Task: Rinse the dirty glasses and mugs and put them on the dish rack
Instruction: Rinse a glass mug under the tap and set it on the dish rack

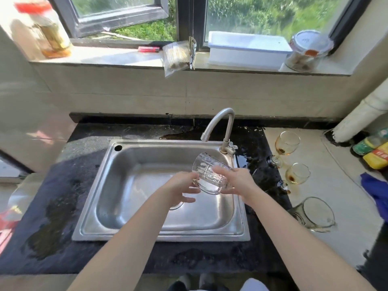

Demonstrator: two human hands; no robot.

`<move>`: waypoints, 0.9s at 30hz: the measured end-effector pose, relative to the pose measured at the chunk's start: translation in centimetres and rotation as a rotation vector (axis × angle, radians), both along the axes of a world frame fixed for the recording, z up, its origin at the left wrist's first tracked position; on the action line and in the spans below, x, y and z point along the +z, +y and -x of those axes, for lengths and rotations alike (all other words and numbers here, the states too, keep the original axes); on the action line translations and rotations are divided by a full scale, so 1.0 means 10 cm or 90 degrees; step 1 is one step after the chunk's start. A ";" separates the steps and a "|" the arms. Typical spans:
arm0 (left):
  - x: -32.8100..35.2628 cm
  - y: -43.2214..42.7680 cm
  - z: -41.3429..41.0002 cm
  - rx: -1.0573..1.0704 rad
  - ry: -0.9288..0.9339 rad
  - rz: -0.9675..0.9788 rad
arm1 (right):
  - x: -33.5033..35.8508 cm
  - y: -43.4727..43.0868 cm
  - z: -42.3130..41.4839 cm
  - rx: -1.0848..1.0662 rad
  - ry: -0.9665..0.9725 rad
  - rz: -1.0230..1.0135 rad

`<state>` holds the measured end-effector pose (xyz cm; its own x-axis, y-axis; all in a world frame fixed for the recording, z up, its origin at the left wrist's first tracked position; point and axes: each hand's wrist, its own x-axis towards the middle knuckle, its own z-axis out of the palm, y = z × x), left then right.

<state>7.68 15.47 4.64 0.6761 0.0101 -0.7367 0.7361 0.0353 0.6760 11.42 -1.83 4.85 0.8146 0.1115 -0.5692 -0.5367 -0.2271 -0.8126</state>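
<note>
A clear patterned glass mug (206, 172) is held tilted over the right half of the steel sink (134, 164), its mouth towards the upper left, just below the tap (222, 124). My right hand (237, 182) grips the mug's base end from the right. My left hand (181, 189) touches the mug's lower left side with its fingertips, the fingers loosely spread. I see no water running from the tap. On the pale counter at the right stand two stemmed glasses (287, 143) (297, 174) with brown dregs and a clear glass mug (317, 213).
Dark wet worktop (63, 206) surrounds the sink. A blue cloth (375, 190) and coloured bottles (373, 148) lie at the far right. The windowsill above carries jars, a white lidded box (247, 49) and a plastic bag. No dish rack is in view.
</note>
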 end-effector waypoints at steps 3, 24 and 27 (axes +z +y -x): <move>-0.01 0.06 -0.07 -0.002 -0.065 -0.084 | 0.15 0.07 -0.08 0.025 -0.053 0.157; -0.04 0.28 -0.14 0.192 -0.057 0.273 | 0.49 0.26 0.14 0.132 -0.136 0.318; -0.09 0.28 -0.08 0.225 -0.046 0.313 | 0.46 0.25 0.22 0.192 -0.128 0.302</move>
